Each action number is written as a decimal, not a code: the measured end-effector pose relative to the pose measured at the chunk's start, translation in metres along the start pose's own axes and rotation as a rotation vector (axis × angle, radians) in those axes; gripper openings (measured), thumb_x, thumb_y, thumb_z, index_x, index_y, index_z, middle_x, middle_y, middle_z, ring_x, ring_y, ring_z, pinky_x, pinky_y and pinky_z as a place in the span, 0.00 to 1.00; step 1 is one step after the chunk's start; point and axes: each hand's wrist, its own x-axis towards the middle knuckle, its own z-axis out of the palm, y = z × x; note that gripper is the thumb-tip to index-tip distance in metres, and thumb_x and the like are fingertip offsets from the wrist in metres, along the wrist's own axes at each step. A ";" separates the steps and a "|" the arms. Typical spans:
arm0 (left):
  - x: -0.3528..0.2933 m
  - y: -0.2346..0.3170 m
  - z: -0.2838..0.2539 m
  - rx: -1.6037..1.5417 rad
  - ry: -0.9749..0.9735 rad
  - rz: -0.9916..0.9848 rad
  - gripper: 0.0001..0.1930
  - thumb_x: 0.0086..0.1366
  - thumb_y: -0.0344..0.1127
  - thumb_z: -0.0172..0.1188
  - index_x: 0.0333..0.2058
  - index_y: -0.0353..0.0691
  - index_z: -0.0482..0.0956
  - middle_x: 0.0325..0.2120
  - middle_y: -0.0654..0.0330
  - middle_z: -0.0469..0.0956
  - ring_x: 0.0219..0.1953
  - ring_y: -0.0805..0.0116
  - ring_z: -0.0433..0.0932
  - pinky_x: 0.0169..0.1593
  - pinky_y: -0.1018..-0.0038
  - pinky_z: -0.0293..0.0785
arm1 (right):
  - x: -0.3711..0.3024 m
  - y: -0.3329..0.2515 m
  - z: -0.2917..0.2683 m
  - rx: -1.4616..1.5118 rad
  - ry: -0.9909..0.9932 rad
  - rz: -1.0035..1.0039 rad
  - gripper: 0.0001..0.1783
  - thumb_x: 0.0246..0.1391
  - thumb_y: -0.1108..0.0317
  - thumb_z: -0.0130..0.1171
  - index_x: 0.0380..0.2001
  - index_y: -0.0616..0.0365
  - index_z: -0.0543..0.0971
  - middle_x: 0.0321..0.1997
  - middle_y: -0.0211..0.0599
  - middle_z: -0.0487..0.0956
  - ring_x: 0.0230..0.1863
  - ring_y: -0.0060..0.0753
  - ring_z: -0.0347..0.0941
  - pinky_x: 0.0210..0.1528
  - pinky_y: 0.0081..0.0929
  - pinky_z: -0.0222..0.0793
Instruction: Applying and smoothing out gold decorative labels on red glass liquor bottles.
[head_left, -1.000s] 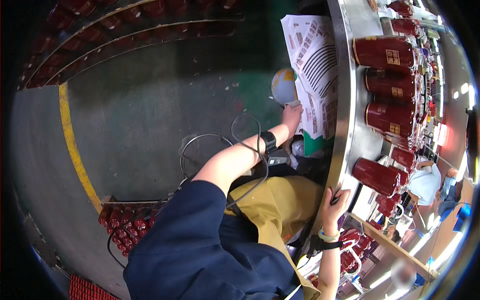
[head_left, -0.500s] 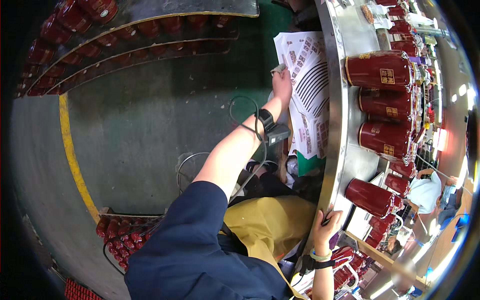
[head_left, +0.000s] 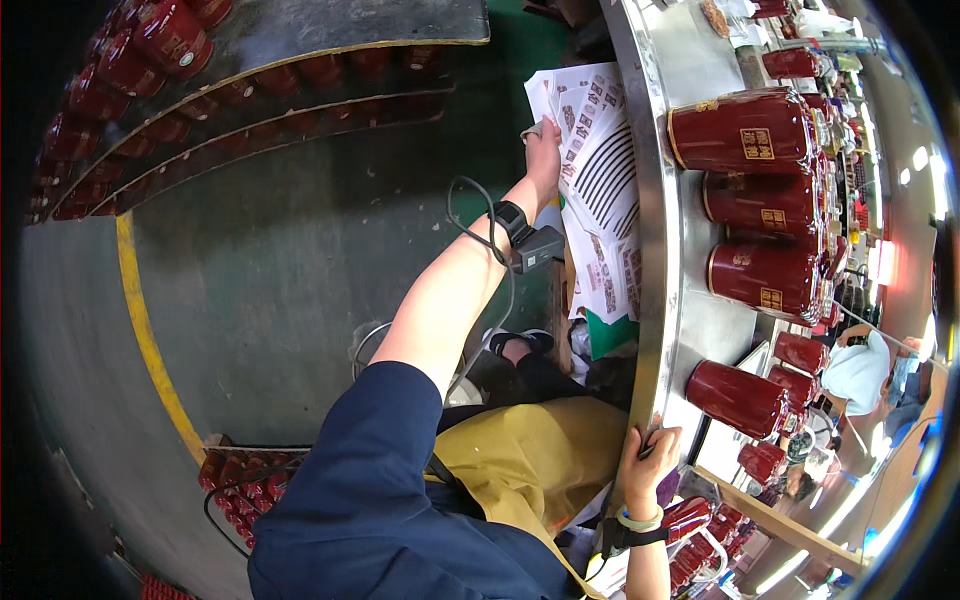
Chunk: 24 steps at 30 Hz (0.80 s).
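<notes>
My left hand [head_left: 543, 160] reaches out over the fanned stack of printed paper sheets [head_left: 600, 190]. Its fingers are closed on a small greyish cloth-like piece [head_left: 533, 131]. A wristband with a black box-shaped device [head_left: 537, 250] sits on that wrist, a cable looping from it. At the steel table's edge [head_left: 655, 340], my right hand [head_left: 650, 465] rests with fingers curled round a small dark object [head_left: 648, 450], mostly hidden. Near this hand a dark red jar [head_left: 738, 398] stands on the table; several larger dark red jars [head_left: 742, 132] with gold labels stand farther along.
At the upper left, shelves [head_left: 350, 50] hold many red jars. More red jars [head_left: 235, 485] are grouped on the floor at lower left, beside a yellow floor line [head_left: 150, 340]. A person in a light top [head_left: 858, 372] is beyond the table at right. My foot [head_left: 520, 345] shows below.
The view has shifted slightly, so the sheets and large jars appear farther left. My left hand still holds the greyish piece by the sheets; my right hand stays at the table edge.
</notes>
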 end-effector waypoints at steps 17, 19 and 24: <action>0.005 0.033 0.009 0.129 -0.145 -0.149 0.23 0.74 0.55 0.60 0.45 0.37 0.75 0.31 0.65 0.76 0.32 0.74 0.75 0.38 0.77 0.74 | -0.003 0.006 0.001 -0.036 -0.031 0.012 0.19 0.53 0.59 0.71 0.32 0.57 0.71 0.34 0.49 0.70 0.36 0.61 0.69 0.37 0.54 0.64; 0.000 0.036 0.015 0.141 -0.127 -0.171 0.25 0.73 0.57 0.60 0.46 0.37 0.74 0.33 0.64 0.77 0.32 0.74 0.75 0.39 0.77 0.75 | -0.004 0.004 0.000 -0.038 -0.030 0.015 0.19 0.53 0.59 0.71 0.32 0.57 0.71 0.34 0.49 0.70 0.36 0.60 0.69 0.37 0.54 0.64; -0.006 0.043 0.037 0.289 -0.123 -0.152 0.28 0.72 0.63 0.59 0.47 0.38 0.74 0.36 0.63 0.79 0.33 0.75 0.76 0.37 0.77 0.77 | -0.002 0.002 -0.002 -0.043 -0.024 0.028 0.19 0.52 0.59 0.72 0.31 0.56 0.71 0.33 0.46 0.71 0.35 0.58 0.69 0.38 0.52 0.64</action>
